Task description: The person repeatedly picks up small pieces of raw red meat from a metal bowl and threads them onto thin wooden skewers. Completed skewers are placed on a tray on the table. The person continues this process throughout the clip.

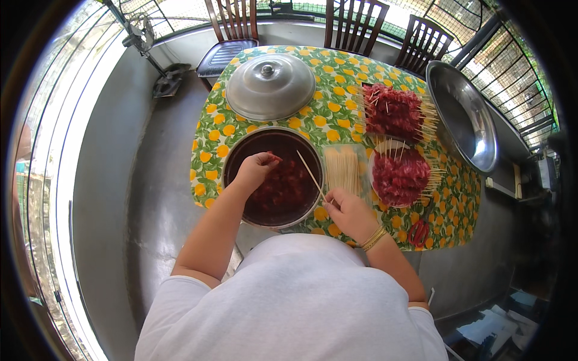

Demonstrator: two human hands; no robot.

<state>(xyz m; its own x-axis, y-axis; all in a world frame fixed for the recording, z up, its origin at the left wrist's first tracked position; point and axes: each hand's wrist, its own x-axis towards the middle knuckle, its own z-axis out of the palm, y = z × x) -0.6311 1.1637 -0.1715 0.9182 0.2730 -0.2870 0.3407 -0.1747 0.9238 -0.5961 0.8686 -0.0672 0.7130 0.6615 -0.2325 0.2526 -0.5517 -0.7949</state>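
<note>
Over a large round pot (231, 198) my left hand (255, 171) pinches a small piece of red meat (273, 157). Dark red marinade with raw meat pieces (274, 194) fills the pot. My right hand (350, 212) is closed on the lower end of a wooden skewer (310, 174), whose bare tip points up and left above the pot, apart from the meat. Just beyond that hand, a clear container (365, 157) holds many bare skewers (343, 171). To its right, skewered raw meat (400, 175) is piled on a white plate, with another pile of skewered meat (392, 113) behind it.
A domed metal lid (271, 87) lies at the back left of the table, on a lemon-patterned tablecloth (208, 141). A big metal basin (462, 117) leans at the right edge. Red-handled scissors (418, 233) lie near the front right. Wooden chairs (232, 36) stand behind.
</note>
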